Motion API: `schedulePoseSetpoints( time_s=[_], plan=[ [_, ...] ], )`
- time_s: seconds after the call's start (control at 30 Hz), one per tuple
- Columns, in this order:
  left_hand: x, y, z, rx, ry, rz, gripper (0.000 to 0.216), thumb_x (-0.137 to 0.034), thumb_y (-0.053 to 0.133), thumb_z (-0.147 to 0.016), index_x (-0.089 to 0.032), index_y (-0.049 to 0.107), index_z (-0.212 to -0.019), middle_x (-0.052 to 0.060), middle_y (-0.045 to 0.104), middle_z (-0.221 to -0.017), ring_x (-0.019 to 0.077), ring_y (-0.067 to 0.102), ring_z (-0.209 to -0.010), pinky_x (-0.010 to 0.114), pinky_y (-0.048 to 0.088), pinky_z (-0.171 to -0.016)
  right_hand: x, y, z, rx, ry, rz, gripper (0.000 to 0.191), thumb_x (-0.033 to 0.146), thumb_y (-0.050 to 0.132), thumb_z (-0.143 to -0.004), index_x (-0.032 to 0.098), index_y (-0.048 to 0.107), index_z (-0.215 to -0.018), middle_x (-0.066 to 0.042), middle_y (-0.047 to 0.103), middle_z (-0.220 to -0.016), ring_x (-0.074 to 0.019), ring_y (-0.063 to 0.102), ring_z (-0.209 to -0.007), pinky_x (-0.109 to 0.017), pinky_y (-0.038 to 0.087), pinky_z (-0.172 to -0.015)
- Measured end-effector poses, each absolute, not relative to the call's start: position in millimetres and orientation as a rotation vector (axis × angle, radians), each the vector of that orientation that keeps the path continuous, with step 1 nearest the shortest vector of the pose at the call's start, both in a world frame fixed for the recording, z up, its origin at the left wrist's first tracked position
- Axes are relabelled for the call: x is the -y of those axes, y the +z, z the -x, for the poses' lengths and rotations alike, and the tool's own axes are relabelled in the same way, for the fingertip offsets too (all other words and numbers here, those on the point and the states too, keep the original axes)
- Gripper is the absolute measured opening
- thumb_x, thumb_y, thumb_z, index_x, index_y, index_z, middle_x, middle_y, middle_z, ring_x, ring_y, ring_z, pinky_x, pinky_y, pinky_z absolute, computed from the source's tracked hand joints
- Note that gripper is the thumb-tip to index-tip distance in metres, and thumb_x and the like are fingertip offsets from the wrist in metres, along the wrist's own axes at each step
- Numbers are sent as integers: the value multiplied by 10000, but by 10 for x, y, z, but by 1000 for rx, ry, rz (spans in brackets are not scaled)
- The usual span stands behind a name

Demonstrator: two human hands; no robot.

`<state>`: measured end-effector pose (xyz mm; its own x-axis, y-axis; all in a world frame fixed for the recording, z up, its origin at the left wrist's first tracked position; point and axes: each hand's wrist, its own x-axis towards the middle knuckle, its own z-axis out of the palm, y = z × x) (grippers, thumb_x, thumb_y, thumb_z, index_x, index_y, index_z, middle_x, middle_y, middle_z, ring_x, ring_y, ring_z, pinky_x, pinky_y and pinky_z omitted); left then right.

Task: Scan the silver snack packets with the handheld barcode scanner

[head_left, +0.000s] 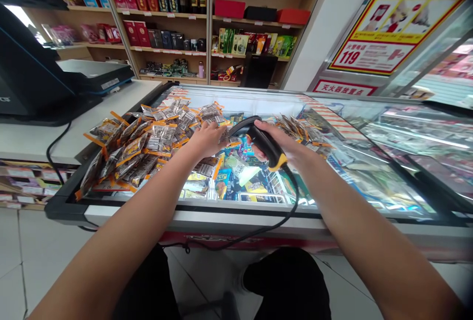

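My right hand [283, 140] is wrapped round the handle of a black and yellow barcode scanner [268, 146], whose head points left. A black cable runs from its handle down over the freezer's front edge. My left hand [209, 140] is by the scanner's head, its fingers bent over a small snack packet [231, 141] with orange edges; the packet is partly hidden. Left of that hand spreads a large pile of similar packets [160, 137] on the freezer's glass top. A smaller heap of packets [299, 130] lies beyond my right hand.
The chest freezer [207, 216] stretches across in front of me, with colourful packages under its glass. A counter [33, 140] with a dark machine [25, 73] stands at left. Shelves [162, 53] with bottles and boxes are behind. My knees are below the freezer's front edge.
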<state>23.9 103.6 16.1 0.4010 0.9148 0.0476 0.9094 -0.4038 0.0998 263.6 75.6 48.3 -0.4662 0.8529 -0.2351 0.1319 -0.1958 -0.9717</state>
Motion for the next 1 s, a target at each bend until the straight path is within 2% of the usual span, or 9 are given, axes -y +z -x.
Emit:
schedulePoseSetpoints(
  time_s=[0.1, 0.23, 0.33, 0.43, 0.53, 0.63, 0.8, 0.9, 1.0],
  plan=[
    [-1025, 198, -278, -1534, 233, -2509, 659, -526, 455, -1044, -141, 444, -1579, 210, 564, -1544, 354, 494, -1452, 452, 433, -1168, -748, 471, -2576, 1423, 1624, 1102, 592, 790, 515, -961, 226, 659, -853, -66, 696, -677, -187, 637, -577, -293, 525, -537],
    [-961, 365, -299, -1342, 349, -2350, 542, -248, 345, -1039, -160, 453, -1563, 161, 637, -1509, 249, 645, -1306, 352, 524, -1036, -750, 449, -2476, 1305, 1574, 1062, 654, 845, 432, -960, 239, 664, -887, -106, 767, -815, -262, 776, -866, -355, 633, -762],
    [-888, 543, -167, -1404, 364, -2322, 556, -176, 398, -974, -164, 514, -1517, 135, 639, -1516, 229, 637, -1327, 329, 510, -1061, -806, 391, -2453, 1298, 1606, 1113, 629, 821, 460, -968, 238, 667, -858, -127, 781, -851, -270, 780, -911, -365, 638, -820],
    [-825, 697, 74, -1392, 38, -2323, 495, -352, 593, -911, -253, 644, -1394, 76, 692, -1445, 259, 673, -1256, 337, 523, -1040, -921, 307, -2526, 1366, 1494, 1203, 636, 829, 507, -951, 232, 665, -801, -128, 781, -865, -256, 764, -887, -330, 622, -795],
    [-795, 770, 264, -1359, -257, -2295, 624, -562, 784, -740, -376, 697, -1329, 20, 715, -1403, 302, 686, -1214, 344, 540, -973, -1033, 241, -2657, 1504, 1196, 1320, 683, 896, 572, -866, 228, 654, -749, -104, 752, -802, -249, 727, -826, -314, 586, -737],
    [-776, 766, 274, -1406, -391, -2273, 719, -602, 866, -627, -359, 713, -1285, 44, 726, -1372, 322, 707, -1152, 345, 547, -907, -1053, 236, -2736, 1541, 1000, 1410, 730, 935, 532, -849, 224, 639, -726, -83, 709, -753, -229, 680, -757, -317, 550, -697],
    [-700, 669, -42, -1789, -300, -2230, 670, -750, 648, -837, -220, 719, -1241, 163, 750, -1278, 365, 738, -1051, 420, 566, -846, -913, 316, -2678, 1583, 949, 1398, 696, 901, 530, -888, 224, 665, -801, -80, 690, -775, -236, 679, -786, -330, 548, -719],
    [-679, 606, -167, -1916, -92, -2264, 694, -693, 504, -961, -168, 620, -1401, 223, 718, -1340, 385, 716, -1147, 435, 567, -874, -882, 341, -2636, 1542, 1009, 1353, 670, 881, 564, -886, 223, 661, -809, -84, 702, -809, -226, 679, -779, -318, 553, -689],
    [-721, 596, -69, -1767, -41, -2268, 861, -735, 557, -920, -232, 427, -1606, 192, 629, -1512, 380, 675, -1251, 418, 565, -912, -889, 361, -2628, 1458, 1213, 1285, 630, 847, 603, -886, 224, 644, -797, -64, 680, -751, -184, 631, -655, -290, 529, -585]
  ],
)
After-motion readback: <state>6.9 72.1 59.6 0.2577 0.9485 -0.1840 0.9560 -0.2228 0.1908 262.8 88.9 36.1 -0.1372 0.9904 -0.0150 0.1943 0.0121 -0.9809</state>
